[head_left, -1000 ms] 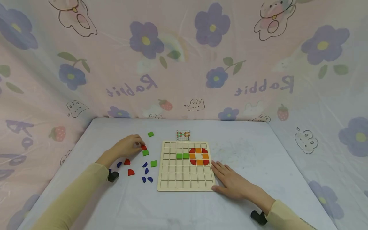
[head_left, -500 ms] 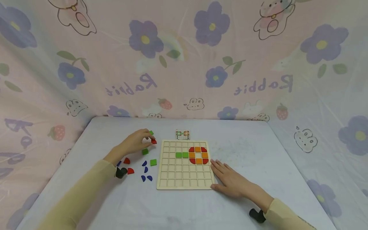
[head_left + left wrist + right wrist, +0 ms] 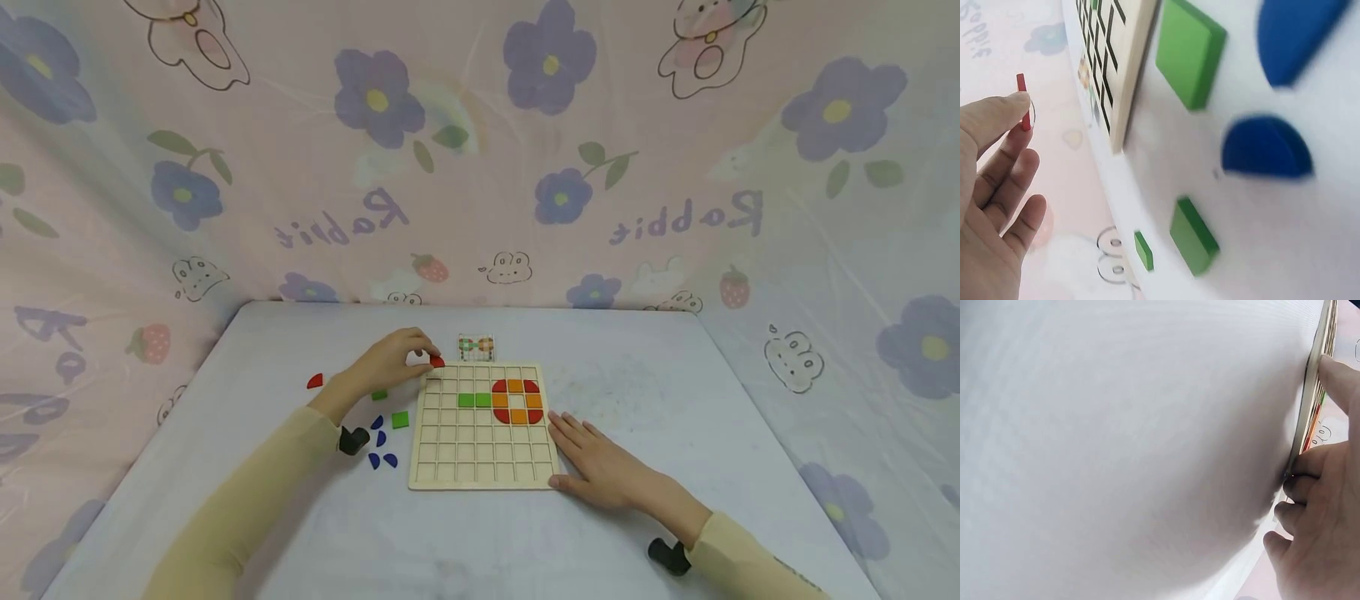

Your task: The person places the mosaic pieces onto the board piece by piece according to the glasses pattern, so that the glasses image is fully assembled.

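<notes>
My left hand pinches a red quarter-circle piece between thumb and fingertips, held over the top left corner of the pale wooden grid board. In the left wrist view the red piece is seen edge-on. My right hand lies with fingers extended against the board's right edge, thumb touching near the lower corner. Set in the grid are two green squares in a row, leading to a ring of orange squares and red quarter-circles.
A small pattern card lies behind the board. Left of it are loose green squares, several blue curved pieces and a red piece beyond the forearm. A patterned curtain hangs at the back.
My left hand has carried the red piece rightward from among the loose pieces to the board's top left corner. The sleeve now covers some loose pieces. My right hand stays at the board.
</notes>
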Motion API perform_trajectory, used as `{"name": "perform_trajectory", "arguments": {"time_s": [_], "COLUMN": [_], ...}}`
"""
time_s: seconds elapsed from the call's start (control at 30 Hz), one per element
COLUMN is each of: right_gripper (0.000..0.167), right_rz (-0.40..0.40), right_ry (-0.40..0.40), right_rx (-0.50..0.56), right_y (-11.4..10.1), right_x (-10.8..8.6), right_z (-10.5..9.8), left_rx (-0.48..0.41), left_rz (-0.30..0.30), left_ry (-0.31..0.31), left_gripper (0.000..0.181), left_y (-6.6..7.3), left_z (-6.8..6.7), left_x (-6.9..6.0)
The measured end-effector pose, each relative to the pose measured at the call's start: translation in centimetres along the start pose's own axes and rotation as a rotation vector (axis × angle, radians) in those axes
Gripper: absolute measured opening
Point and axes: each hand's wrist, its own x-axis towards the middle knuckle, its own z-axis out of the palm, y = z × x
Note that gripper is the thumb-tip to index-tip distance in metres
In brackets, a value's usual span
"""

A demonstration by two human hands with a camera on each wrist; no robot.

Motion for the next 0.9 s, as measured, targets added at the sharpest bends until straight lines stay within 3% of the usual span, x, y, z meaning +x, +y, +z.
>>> {"name": "perform_trajectory", "arguments": {"time_s": [0.5, 0.9], "right_gripper": [0.085, 0.085], "right_rz": [0.001, 0.000], "right_ry": [-0.010, -0.005], "right_rx": [0.006, 0.010], "right_y": [0.2, 0.3], "right_x": [0.1, 0.1], "right_z": [-0.1, 0.2], "left_rx": [0.013, 0.022], "left_rz": [0.070, 0.031], "left_ry": [-0.115, -0.188], "left_gripper": [0.023, 0.021], "left_y": [1.5, 2.0], "left_z": [2.4, 3.7], "left_x": [2.8, 3.6]}}
